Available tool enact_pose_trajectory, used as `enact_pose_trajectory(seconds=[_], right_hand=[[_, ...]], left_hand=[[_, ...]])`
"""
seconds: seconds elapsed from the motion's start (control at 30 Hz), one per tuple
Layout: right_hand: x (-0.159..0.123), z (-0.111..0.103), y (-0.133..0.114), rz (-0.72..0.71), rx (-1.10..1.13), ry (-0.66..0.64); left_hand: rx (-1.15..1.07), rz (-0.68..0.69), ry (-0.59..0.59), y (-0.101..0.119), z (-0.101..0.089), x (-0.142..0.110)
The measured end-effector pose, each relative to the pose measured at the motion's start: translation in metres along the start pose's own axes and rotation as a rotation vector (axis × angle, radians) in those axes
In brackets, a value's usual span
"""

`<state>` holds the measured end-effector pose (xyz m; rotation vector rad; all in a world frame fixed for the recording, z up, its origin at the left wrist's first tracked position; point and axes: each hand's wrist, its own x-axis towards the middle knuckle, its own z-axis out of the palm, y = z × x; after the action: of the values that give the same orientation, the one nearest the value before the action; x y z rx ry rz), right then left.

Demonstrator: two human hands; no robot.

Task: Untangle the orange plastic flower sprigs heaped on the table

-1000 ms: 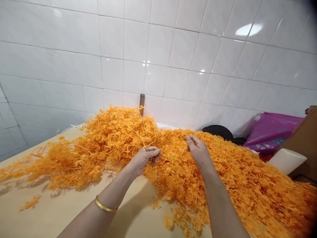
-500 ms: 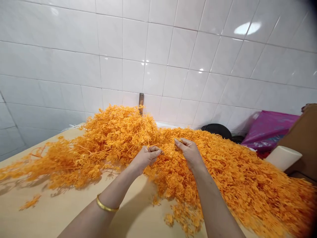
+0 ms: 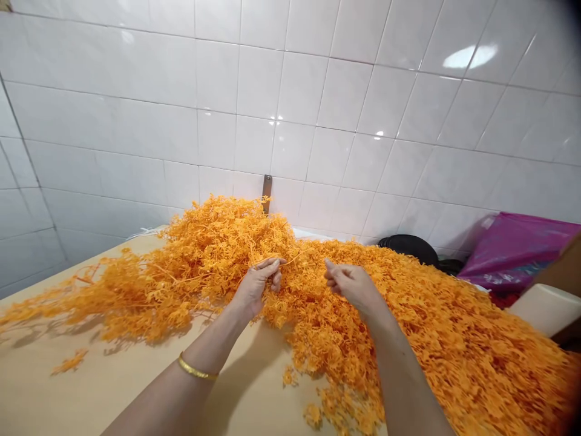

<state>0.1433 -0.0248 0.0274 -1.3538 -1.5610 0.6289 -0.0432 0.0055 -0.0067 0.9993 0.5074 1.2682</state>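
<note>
My left hand point(image 3: 258, 286) pinches a thin orange stem point(image 3: 290, 260) between thumb and fingers; its bare tip points to the right. Gold-coloured, a bangle point(image 3: 196, 370) circles the left wrist. A gap to the right, my right hand point(image 3: 351, 284) is closed, thumb against curled fingers; whatever it may hold is hidden. Behind the left hand rises a heap of orange artificial-looking sprigs on long stems point(image 3: 222, 236). Beneath and beyond the right hand spreads a larger pile of loose orange sprigs point(image 3: 445, 339).
The pale tabletop point(image 3: 149, 387) carries a small stray sprig point(image 3: 70, 361). Against the tiled wall point(image 3: 254, 79) stand a dark metal bracket point(image 3: 267, 192) and black round items point(image 3: 411, 247). A purple bag point(image 3: 517, 251) and a white cylinder point(image 3: 551, 309) are at the right.
The view has shifted a little. My left hand has drawn slightly left with the stem. My right hand has turned, its fingers now more curled, and the gap between the hands is wider.
</note>
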Motion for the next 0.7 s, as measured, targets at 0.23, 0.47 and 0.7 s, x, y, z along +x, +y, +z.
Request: enact_pose_trajectory(seconds=[0.23,0.47,0.7], right_hand=[[-0.006,0.028,-0.008,0.175,0.477,-0.155],[0.003,0.022,0.006,0.137,0.594,-0.032],[0.007,0.028,0.021,0.066,0.25,0.04]], left_hand=[[0.143,0.028,-0.06,-0.002,0.014,-0.008],[0.685,-0.055,0.072,0.01,0.016,-0.011],[1.215,0.029,0.018,0.074,0.043,-0.05]])
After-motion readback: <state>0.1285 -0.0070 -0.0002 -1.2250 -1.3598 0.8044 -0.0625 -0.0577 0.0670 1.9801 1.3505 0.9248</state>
